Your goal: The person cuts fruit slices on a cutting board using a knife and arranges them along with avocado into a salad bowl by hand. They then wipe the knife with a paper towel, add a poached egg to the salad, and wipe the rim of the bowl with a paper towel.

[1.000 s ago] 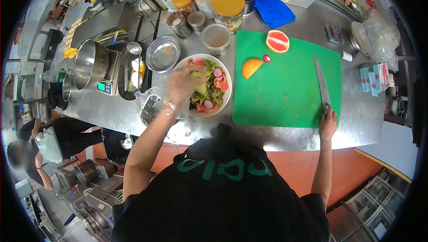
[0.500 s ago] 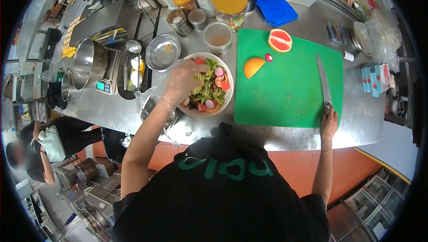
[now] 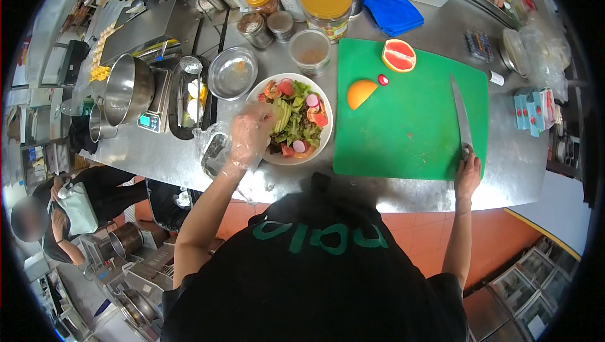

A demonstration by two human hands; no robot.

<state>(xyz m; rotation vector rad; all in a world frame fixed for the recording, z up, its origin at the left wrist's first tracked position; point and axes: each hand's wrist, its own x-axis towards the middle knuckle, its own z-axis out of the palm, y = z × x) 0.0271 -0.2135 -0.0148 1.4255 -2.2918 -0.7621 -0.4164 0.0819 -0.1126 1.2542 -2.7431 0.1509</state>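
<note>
My left hand, in a clear plastic glove, is over the left rim of a white salad bowl. Its fingers are curled in, close to pale green avocado slices; whatever they may hold is hidden. Leafy greens, radish slices and shrimp also fill the bowl. Bare, my right hand grips the handle of a long knife, whose blade lies along the right side of a green cutting board. On the board are a grapefruit half, an orange wedge and a small radish piece.
A metal bowl and a clear tub stand behind the salad. Jars and a blue cloth line the back. To the left are a scale and a large steel bowl. Another person stands at far left.
My left hand has drawn back leftward from over the salad, its fingers curling in, which uncovers the avocado slices and shrimp. My right hand and the knife remain in place.
</note>
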